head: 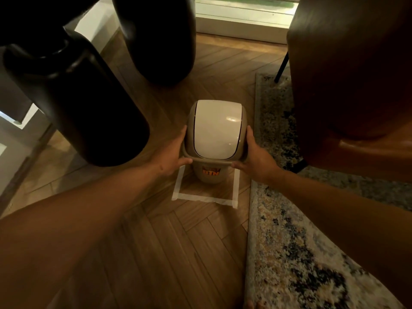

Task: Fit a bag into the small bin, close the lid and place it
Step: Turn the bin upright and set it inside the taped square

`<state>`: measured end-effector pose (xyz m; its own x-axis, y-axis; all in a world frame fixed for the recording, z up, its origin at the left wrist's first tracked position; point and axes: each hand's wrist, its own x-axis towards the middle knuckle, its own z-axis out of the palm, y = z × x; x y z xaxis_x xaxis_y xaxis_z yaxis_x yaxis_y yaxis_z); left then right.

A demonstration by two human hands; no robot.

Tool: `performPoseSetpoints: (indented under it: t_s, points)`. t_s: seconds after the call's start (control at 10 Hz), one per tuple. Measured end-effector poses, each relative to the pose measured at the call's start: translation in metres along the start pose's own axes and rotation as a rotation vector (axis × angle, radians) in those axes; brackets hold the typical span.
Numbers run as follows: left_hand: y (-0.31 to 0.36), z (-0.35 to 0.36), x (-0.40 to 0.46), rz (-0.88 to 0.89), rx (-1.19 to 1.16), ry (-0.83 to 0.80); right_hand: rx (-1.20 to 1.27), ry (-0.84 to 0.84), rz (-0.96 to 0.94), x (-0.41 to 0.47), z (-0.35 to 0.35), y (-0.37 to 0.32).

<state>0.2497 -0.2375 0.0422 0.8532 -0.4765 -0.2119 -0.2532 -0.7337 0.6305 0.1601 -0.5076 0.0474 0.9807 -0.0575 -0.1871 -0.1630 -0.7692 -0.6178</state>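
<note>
Gripped bin by its rim, fingers of both hands wrapped; best lowered squarely inside tape.

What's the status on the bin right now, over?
Left hand and right hand grip the small bin at its rim. Lid shut. Bin over taped square. Nothing in the way.

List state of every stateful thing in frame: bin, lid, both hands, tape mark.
Small beige plastic bin: upright, inside the tape outline, held at the rim.
White swing lid: closed.
Left hand: gripping the bin's left rim.
Right hand: gripping the bin's right rim.
White tape square on the wooden floor: bin over its far part, near edge uncovered.
</note>
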Motion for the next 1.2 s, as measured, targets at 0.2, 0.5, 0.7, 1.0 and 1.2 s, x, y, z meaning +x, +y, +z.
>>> performPoseSetpoints:
  t_s: [0.2, 0.5, 0.7, 1.0, 1.2]
  points:
    - [-0.005, 0.003, 0.001, -0.005, -0.006, 0.049, -0.047, 0.03, 0.0, 0.0, 0.002, 0.0]
    - [-0.016, 0.001, 0.009, 0.007, -0.004, 0.036, -0.08, 0.054, -0.006, 0.0, 0.007, -0.001]
    - [-0.021, 0.003, 0.013, 0.028, -0.02, 0.042, -0.09, 0.065, -0.022, 0.001, 0.009, 0.001]
    - [-0.025, 0.004, 0.014, 0.028, -0.002, 0.037, -0.053, 0.046, -0.002, 0.003, 0.009, 0.001]
    - [-0.011, -0.001, -0.001, 0.058, 0.044, 0.074, 0.08, 0.09, -0.038, 0.003, 0.004, -0.003]
